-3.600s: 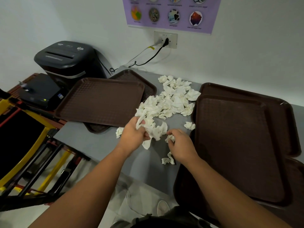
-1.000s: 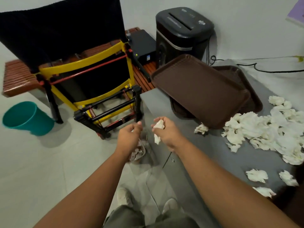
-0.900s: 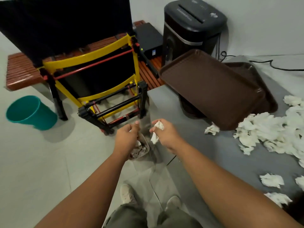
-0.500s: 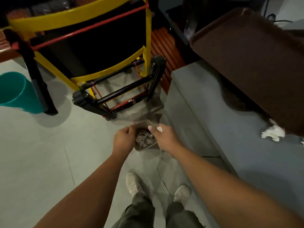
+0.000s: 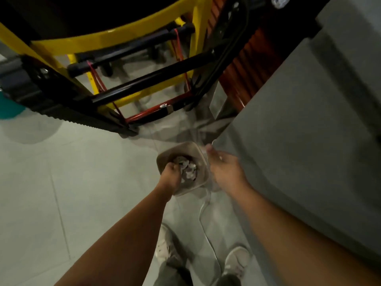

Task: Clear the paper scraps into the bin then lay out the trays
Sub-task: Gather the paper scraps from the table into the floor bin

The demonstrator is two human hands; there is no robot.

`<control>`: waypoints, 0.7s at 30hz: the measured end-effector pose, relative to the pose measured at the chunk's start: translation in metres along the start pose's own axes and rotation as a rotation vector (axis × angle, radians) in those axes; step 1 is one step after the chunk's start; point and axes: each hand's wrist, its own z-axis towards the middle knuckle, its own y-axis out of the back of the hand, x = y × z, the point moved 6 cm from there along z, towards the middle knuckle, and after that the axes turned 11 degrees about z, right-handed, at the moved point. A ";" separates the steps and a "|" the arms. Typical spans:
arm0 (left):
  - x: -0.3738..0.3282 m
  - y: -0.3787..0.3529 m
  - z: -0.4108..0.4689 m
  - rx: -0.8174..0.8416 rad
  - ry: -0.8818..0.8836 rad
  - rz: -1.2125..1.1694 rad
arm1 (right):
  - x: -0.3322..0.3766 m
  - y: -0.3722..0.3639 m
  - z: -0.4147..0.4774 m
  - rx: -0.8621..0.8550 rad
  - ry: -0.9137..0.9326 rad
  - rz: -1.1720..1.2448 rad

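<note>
The left hand [image 5: 170, 178] reaches down into the bin [image 5: 181, 145] at its near left corner. Its fingers [image 5: 172, 166] are curled downward and touch the paper scraps [image 5: 188, 169] inside. The blur prevents telling whether they grip scraps, hook the rim or merely rest there. The right hand [image 5: 225, 169] is just beside the bin's right rim, back upward, with one fingertip [image 5: 208, 148] pointing toward the far right corner. A small white speck [image 5: 220, 158] shows on this hand. The hand is motion-blurred, so it cannot be told how far open it is or whether it holds anything. The two hands are apart, one on each side of the bin opening. A clear film [image 5: 213, 185] lies against the bin's right side, under the right hand. The bin is small, tan and square with rounded corners, and holds a heap of pale crumpled scraps. It sits low beside the near corner of the grey table [image 5: 309, 141], above the pale tiled floor [image 5: 61, 182]. A left shoe [image 5: 166, 242] and a right shoe [image 5: 237, 263] are visible at the bottom of the view. Beyond the bin is a yellow frame [image 5: 127, 43] with a black bar [image 5: 152, 77] and a red bar [image 5: 152, 112]. Reddish wooden slats [image 5: 247, 65] lie between that frame and the table. A teal container [image 5: 8, 108] shows at the left edge.
</note>
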 end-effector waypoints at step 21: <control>0.062 -0.034 0.093 -0.226 -0.279 0.435 | -0.131 -0.033 0.082 0.044 0.075 -0.349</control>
